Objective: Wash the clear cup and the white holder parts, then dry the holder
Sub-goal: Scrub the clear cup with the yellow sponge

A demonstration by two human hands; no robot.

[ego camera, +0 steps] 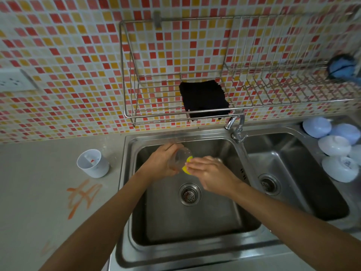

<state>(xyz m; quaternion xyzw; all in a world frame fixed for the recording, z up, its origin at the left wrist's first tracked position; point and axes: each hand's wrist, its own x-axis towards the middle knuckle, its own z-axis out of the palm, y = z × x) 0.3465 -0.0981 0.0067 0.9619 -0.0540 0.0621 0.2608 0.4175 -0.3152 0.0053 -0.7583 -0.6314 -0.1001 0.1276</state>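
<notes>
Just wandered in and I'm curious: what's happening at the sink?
A person is washing up. The left hand holds a clear cup over the left basin of the sink, while the right hand rubs it with a yellow sponge. A white holder waits on the counter.

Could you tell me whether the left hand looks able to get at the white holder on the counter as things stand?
Probably not at once: the left hand grips the clear cup over the sink. The white holder stands on open counter to its left with nothing between, so once freed, likely yes.
</notes>
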